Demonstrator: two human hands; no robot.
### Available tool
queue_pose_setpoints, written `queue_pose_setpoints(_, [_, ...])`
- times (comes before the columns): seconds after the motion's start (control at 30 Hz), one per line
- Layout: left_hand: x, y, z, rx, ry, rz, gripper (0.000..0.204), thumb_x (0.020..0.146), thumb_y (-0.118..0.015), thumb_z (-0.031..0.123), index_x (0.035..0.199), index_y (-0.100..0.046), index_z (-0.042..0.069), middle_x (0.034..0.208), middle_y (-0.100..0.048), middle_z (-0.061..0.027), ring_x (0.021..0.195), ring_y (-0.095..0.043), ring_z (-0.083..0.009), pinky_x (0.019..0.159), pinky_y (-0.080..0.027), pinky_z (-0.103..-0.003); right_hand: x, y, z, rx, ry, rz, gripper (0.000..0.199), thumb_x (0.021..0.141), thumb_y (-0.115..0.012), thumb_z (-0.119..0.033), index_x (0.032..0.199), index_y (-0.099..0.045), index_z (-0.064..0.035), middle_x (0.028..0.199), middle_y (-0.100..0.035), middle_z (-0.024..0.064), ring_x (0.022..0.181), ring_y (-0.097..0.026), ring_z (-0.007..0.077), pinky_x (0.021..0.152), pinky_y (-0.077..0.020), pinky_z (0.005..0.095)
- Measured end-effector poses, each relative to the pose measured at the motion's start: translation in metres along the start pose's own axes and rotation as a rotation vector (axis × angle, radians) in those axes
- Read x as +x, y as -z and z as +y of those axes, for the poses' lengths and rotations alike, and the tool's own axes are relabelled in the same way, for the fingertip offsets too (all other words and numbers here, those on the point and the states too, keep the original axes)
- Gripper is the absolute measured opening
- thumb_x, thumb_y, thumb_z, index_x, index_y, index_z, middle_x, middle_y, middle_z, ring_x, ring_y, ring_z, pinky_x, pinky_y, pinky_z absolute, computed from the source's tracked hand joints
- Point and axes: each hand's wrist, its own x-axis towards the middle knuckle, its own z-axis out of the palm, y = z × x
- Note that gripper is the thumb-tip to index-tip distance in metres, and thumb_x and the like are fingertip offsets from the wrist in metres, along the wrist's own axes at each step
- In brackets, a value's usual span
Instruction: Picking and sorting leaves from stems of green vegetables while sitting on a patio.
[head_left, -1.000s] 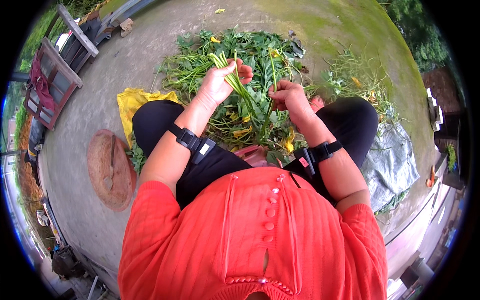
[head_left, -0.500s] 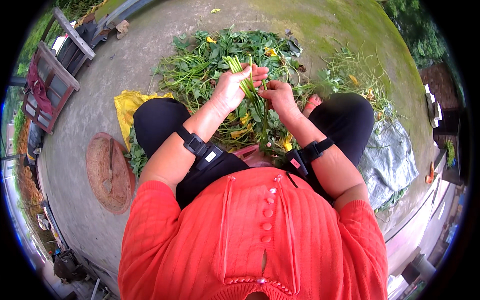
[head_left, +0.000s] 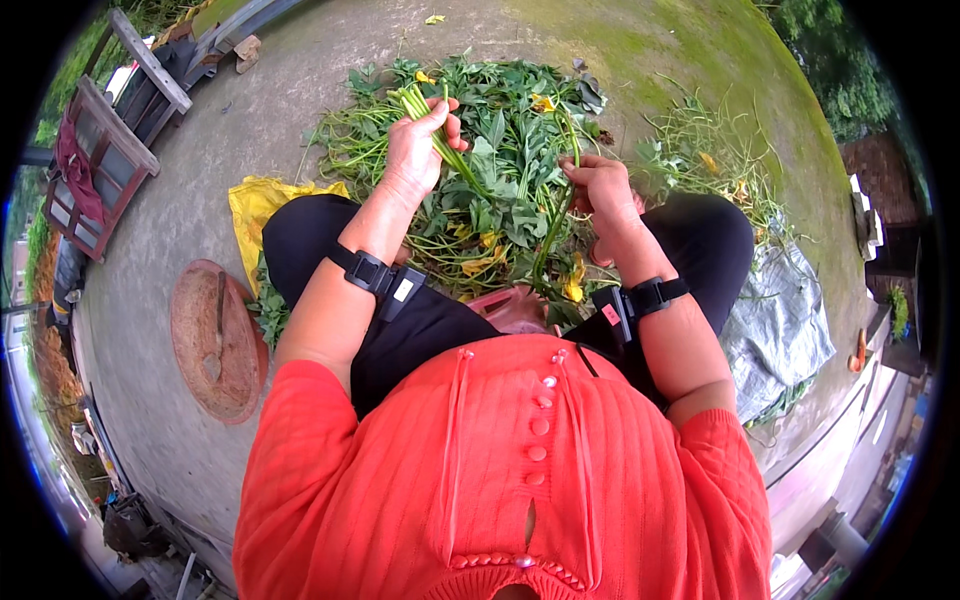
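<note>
My left hand (head_left: 420,145) is closed around a bundle of light green leaf stalks (head_left: 455,165), with their ends sticking up past the thumb. Off to its right, my right hand (head_left: 603,188) pinches a long green vine stem (head_left: 552,238) between thumb and fingers. That stem runs upward above the fingertips and hangs down toward my lap. Beneath both hands spreads a heap of leafy green vines (head_left: 515,135), with some yellow leaves (head_left: 573,280) among them.
A pink plastic object (head_left: 508,308) lies partly hidden between my legs. To the left are a shallow reddish basin (head_left: 190,330) and a yellow sack (head_left: 250,230). Thinner, stripped-looking vines (head_left: 705,145) and a silvery sheet (head_left: 775,320) are on the right. An old wooden frame (head_left: 105,165) leans at far left.
My hands have moved apart. The left one went left and up with the stalk bundle, while the right one shifted right and slightly down, holding the vine stem.
</note>
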Motion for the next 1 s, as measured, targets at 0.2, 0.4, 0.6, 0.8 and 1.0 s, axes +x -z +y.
queue_pose_setpoints(0.2, [-0.031,-0.035,-0.039,0.219,0.446,-0.200,0.023,0.079,-0.071,0.010,0.100,-0.064,0.003,0.062,-0.047,0.0053,0.046,-0.036,-0.0053,0.044,-0.030,-0.022,0.002,0.002,-0.003,0.120,-0.046,-0.115,0.014,0.083,-0.064,-0.009,0.092,-0.063,0.0025,0.069,-0.058,0.0050,0.046,-0.052,0.0124,0.041,-0.0371,0.0241])
queue_pose_setpoints(0.4, [-0.033,-0.030,-0.057,0.231,0.604,-0.268,0.012,0.079,-0.070,0.007,0.087,-0.063,0.003,0.066,-0.053,0.0019,0.046,-0.040,-0.0070,0.040,-0.029,-0.023,-0.006,-0.010,-0.005,0.128,-0.033,-0.150,0.019,0.083,-0.066,-0.012,0.095,-0.062,0.0024,0.069,-0.059,0.0053,0.047,-0.056,0.0136,0.042,-0.0398,0.0231])
queue_pose_setpoints(0.6, [-0.029,-0.026,-0.060,0.327,0.470,-0.148,0.006,0.079,-0.067,0.003,0.084,-0.063,0.005,0.070,-0.061,-0.0030,0.046,-0.048,-0.0096,0.037,-0.032,-0.024,-0.010,-0.013,-0.001,-0.312,-0.118,-0.387,0.023,0.082,-0.069,-0.020,0.083,-0.060,0.0011,0.062,-0.055,0.0046,0.044,-0.054,0.0133,0.037,-0.0392,0.0243])
queue_pose_setpoints(0.8, [-0.028,-0.032,-0.068,0.375,0.419,-0.101,0.007,0.080,-0.066,0.004,0.086,-0.062,0.005,0.066,-0.058,-0.0015,0.047,-0.047,-0.0090,0.038,-0.031,-0.023,-0.010,-0.023,0.012,-0.392,-0.004,-0.375,0.019,0.080,-0.069,-0.014,0.078,-0.060,0.0016,0.062,-0.057,0.0062,0.044,-0.053,0.0138,0.036,-0.0404,0.0261])
queue_pose_setpoints(1.0, [0.001,0.010,-0.054,0.436,0.413,0.285,0.012,0.086,-0.062,0.014,0.085,-0.060,0.002,0.055,-0.047,0.0013,0.043,-0.039,-0.0116,0.042,-0.034,-0.029,-0.015,-0.019,0.006,-0.308,-0.045,-0.328,0.016,0.080,-0.067,-0.008,0.072,-0.055,-0.0006,0.061,-0.058,0.0061,0.040,-0.054,0.0148,0.035,-0.0374,0.0244])
